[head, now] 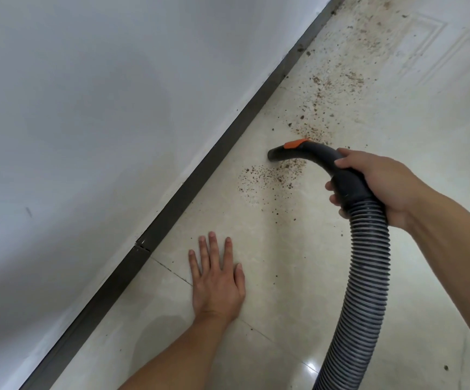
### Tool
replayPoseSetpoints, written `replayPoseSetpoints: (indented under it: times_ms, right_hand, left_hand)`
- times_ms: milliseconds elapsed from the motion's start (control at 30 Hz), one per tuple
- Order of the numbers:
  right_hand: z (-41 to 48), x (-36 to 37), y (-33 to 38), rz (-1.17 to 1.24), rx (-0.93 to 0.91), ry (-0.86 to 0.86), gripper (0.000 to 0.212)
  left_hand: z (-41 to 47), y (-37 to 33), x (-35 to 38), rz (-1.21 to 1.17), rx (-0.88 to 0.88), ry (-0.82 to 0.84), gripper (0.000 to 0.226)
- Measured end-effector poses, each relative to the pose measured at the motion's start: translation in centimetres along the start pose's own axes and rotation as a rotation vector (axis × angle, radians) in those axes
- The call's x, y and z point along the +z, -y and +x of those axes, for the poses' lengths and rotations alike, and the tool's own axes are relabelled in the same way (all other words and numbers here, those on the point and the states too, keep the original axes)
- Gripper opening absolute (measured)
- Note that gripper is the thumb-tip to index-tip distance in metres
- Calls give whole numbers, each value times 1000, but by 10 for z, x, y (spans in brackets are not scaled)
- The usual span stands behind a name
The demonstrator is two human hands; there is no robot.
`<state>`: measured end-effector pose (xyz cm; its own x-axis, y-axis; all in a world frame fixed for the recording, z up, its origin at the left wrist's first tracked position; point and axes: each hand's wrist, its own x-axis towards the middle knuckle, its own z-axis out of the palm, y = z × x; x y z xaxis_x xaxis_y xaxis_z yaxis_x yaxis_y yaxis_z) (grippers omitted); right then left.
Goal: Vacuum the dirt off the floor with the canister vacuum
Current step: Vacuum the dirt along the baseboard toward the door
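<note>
My right hand (380, 182) grips the dark curved handle (316, 156) of the vacuum hose, which has an orange slider on top. Its open nozzle end points left, low over the floor beside a patch of brown dirt (267, 175). The ribbed grey hose (366, 266) runs down from the handle to the bottom edge of the view. My left hand (216, 280) lies flat on the cream floor tile with its fingers spread. More dirt (338, 83) is scattered along the floor toward the far end. The canister is out of view.
A white wall (93, 114) with a dark skirting board (200, 175) runs diagonally along the left. Glossy cream tiles (284, 305) fill the right side, reflecting a panelled door at the top right.
</note>
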<state>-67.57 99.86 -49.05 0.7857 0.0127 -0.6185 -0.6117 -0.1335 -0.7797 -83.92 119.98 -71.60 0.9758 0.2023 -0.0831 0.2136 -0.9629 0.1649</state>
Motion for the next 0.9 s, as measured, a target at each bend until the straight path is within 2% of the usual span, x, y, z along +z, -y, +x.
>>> replayPoseSetpoints:
  times_ms: [700, 900]
  right_hand:
    - [-41, 34, -18, -65, 24, 90, 32]
    - [-58, 45, -21, -101, 65, 98, 36]
  left_hand:
    - [0, -1, 1, -34, 1, -1, 62]
    - [-2, 1, -1, -61, 2, 22, 63]
